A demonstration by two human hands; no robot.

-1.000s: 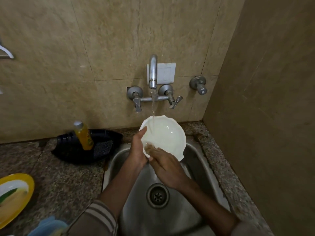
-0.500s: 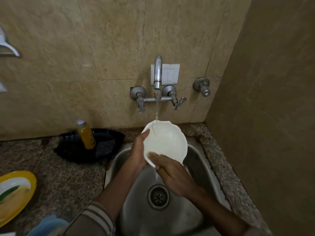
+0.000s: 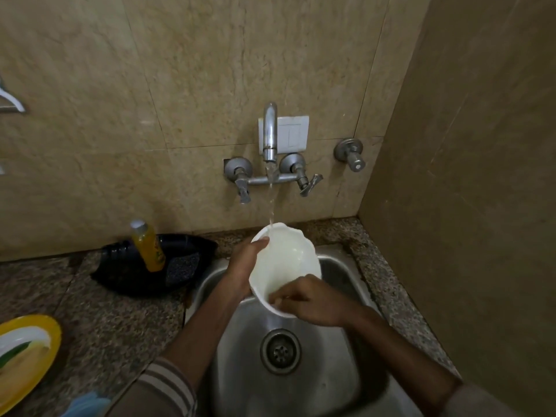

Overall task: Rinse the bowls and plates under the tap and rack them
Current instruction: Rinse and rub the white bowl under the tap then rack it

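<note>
A white bowl with a scalloped rim (image 3: 285, 260) is held tilted over the steel sink (image 3: 346, 380), under the running tap (image 3: 270, 136). The water stream lands on the bowl's far rim. My left hand (image 3: 243, 266) grips the bowl by its left edge, thumb on the rim. My right hand (image 3: 310, 299) has its fingers curled over the near rim, fingertips inside the bowl. At the far left, a yellow plate (image 3: 27, 353) with a white and green pattern lies on the counter.
A black tray (image 3: 126, 272) with an orange bottle (image 3: 147, 248) and a scrub pad stands left of the sink. Something blue (image 3: 87, 404) shows at the bottom left edge. A wall closes in on the right. The drain (image 3: 280, 350) is open below the bowl.
The bowl has tipped further toward me and sits a little lower. My right hand's fingers slid from the bowl's lower left edge along its near rim.
</note>
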